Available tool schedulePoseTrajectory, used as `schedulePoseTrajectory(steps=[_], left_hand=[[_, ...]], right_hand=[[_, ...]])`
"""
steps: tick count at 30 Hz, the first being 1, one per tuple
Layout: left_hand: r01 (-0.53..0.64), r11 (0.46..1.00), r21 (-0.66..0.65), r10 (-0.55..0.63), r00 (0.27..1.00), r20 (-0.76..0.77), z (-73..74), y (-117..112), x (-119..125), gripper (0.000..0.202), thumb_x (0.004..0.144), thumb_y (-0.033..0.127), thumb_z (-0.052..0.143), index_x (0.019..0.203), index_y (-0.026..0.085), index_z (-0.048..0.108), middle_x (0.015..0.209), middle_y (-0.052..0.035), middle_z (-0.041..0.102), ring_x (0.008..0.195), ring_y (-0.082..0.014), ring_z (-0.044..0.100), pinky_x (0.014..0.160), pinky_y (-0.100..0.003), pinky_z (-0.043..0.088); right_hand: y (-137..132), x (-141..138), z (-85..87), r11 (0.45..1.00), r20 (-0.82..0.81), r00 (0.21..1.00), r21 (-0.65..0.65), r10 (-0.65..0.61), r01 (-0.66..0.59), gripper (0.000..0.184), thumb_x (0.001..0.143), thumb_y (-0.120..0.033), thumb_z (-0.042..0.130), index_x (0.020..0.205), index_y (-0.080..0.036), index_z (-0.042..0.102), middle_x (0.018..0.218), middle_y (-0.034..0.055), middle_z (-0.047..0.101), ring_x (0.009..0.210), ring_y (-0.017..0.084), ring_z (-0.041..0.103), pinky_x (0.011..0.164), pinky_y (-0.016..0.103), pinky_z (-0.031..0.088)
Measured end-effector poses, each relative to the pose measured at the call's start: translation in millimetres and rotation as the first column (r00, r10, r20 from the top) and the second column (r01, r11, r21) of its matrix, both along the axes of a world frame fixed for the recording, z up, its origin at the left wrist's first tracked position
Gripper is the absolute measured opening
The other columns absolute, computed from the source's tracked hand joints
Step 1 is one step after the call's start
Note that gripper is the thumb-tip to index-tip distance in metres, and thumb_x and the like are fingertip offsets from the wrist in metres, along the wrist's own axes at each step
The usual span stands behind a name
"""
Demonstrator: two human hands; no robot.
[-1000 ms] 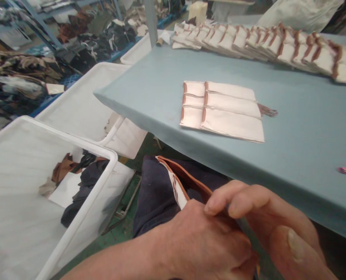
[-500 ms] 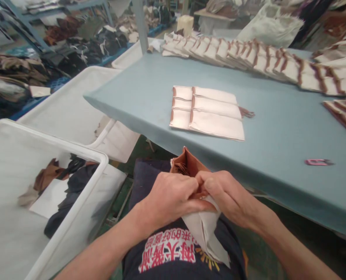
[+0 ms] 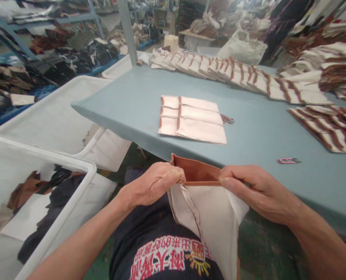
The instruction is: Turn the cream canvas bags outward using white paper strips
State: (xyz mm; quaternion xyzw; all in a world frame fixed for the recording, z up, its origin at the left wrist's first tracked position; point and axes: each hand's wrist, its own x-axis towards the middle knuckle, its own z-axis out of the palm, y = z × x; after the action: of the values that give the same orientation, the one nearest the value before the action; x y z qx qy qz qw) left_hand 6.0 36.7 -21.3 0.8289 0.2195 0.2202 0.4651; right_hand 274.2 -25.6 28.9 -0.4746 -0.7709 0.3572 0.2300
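Note:
A cream fabric bag (image 3: 214,210) with a brown lining hangs in front of my lap, its mouth stretched wide. My left hand (image 3: 158,182) is closed on the left part of the rim, thumb on top. At the opposite end, my right hand (image 3: 254,190) pinches the rim between thumb and fingers. Between the hands the brown inside shows, and the bag's lower end drops out of frame. Beyond, on the blue-topped table (image 3: 120,97), lies a flat cream piece with pockets (image 3: 200,120), brown-edged, a brown cord sticking out at its right.
Pink thread snips (image 3: 288,160) lie on the table's right side. A long overlapping row of cream pieces (image 3: 219,68) runs along the far edge, with more piles (image 3: 333,128) at right. White bins (image 3: 82,167) holding scraps stand left. A person (image 3: 289,23) stands at the back right.
My hands have moved apart, the right one going right. The bag, bunched between them before, is now spread out with its mouth open. My view has shifted slightly to the right.

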Motion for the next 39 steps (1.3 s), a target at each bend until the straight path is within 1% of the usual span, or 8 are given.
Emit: schedulePoseTrajectory(steps=[6, 9, 11, 17, 22, 25, 32, 39], left_hand=[[0.132, 0.991, 0.028, -0.131, 0.991, -0.021, 21.2, -3, 14, 0.047, 0.107, 0.036, 0.026, 0.08, 0.016, 0.059, 0.075, -0.0004, 0.06, 0.07, -0.0137, 0.053, 0.073, -0.026, 0.043], [0.138, 0.99, 0.016, -0.136, 0.988, -0.08, 31.0, -3, 21, 0.015, 0.087, 0.019, 0.05, 0.075, 0.016, 0.058, 0.068, 0.0038, 0.056, 0.062, -0.0099, 0.048, 0.062, -0.022, 0.038], [0.107, 0.994, -0.027, -0.108, 0.992, -0.064, 37.2, -3, 25, 0.007, 0.077, 0.015, 0.053, 0.072, 0.016, 0.057, 0.064, 0.0054, 0.053, 0.058, -0.0082, 0.045, 0.056, -0.02, 0.034], [0.084, 0.992, -0.096, -0.085, 0.996, -0.004, 55.8, -2, 27, 0.013, 0.08, 0.017, 0.053, 0.069, 0.014, 0.058, 0.061, 0.0043, 0.053, 0.056, -0.008, 0.044, 0.053, -0.02, 0.032], [0.05, 0.995, -0.088, -0.05, 0.999, 0.007, 55.9, -2, 24, 0.01, 0.078, 0.016, 0.055, 0.068, 0.015, 0.055, 0.061, 0.0054, 0.048, 0.056, -0.0079, 0.042, 0.053, -0.02, 0.031], [0.04, 0.991, -0.129, -0.034, 0.998, 0.047, 50.6, -3, 21, 0.005, 0.076, 0.016, 0.055, 0.072, 0.015, 0.057, 0.065, 0.0046, 0.051, 0.059, -0.0085, 0.043, 0.056, -0.02, 0.034], [-0.02, 0.984, -0.176, 0.03, 0.998, 0.054, 44.9, -5, 18, 0.01, 0.077, 0.019, 0.055, 0.067, 0.016, 0.052, 0.061, 0.0046, 0.048, 0.056, -0.0082, 0.04, 0.054, -0.02, 0.034], [-0.048, 0.994, -0.094, 0.058, 0.993, 0.105, 41.4, -5, 13, 0.016, 0.079, 0.015, 0.053, 0.064, 0.016, 0.051, 0.058, 0.0053, 0.047, 0.054, -0.007, 0.039, 0.053, -0.019, 0.034]], right_hand=[[-1, 23, -15.4, 0.995, 0.093, 0.991, -0.005, -0.095, 0.096, 0.039, 0.108, -0.042, 0.043, 0.079, -0.02, 0.058, 0.069, 0.0001, 0.061, 0.062, 0.014, 0.055, 0.059, 0.025, 0.043], [5, 26, -21.5, 0.995, 0.113, 0.988, 0.023, -0.101, 0.099, 0.039, 0.108, -0.041, 0.042, 0.08, -0.02, 0.059, 0.069, -0.0006, 0.061, 0.063, 0.014, 0.055, 0.06, 0.025, 0.043], [11, 25, -21.8, 0.996, 0.122, 0.989, 0.043, -0.087, 0.083, 0.038, 0.108, -0.041, 0.042, 0.081, -0.02, 0.058, 0.07, -0.0006, 0.061, 0.064, 0.015, 0.055, 0.061, 0.025, 0.044], [16, 8, -0.9, 0.981, 0.122, 0.992, 0.195, -0.002, -0.022, 0.023, 0.105, -0.026, 0.045, 0.091, -0.02, 0.062, 0.083, 0.0021, 0.067, 0.075, 0.017, 0.061, 0.072, 0.029, 0.044], [13, -20, 15.0, 0.918, 0.043, 0.99, 0.371, 0.134, -0.141, 0.006, 0.088, -0.019, 0.055, 0.084, -0.021, 0.06, 0.078, 0.0017, 0.067, 0.074, 0.018, 0.059, 0.071, 0.03, 0.043], [13, -31, 11.0, 0.904, -0.001, 0.992, 0.411, 0.128, -0.116, 0.008, 0.083, -0.013, 0.06, 0.083, -0.021, 0.058, 0.077, -0.0004, 0.066, 0.072, 0.015, 0.059, 0.069, 0.027, 0.044], [17, -36, -1.0, 0.908, -0.039, 0.991, 0.406, 0.128, -0.102, 0.008, 0.09, -0.013, 0.059, 0.088, -0.021, 0.06, 0.078, 0.0002, 0.072, 0.069, 0.013, 0.064, 0.067, 0.024, 0.05], [20, -42, -5.2, 0.868, -0.044, 0.991, 0.489, 0.124, -0.087, 0.011, 0.092, -0.011, 0.062, 0.096, -0.021, 0.065, 0.087, 0.0022, 0.078, 0.077, 0.014, 0.073, 0.074, 0.026, 0.057]])
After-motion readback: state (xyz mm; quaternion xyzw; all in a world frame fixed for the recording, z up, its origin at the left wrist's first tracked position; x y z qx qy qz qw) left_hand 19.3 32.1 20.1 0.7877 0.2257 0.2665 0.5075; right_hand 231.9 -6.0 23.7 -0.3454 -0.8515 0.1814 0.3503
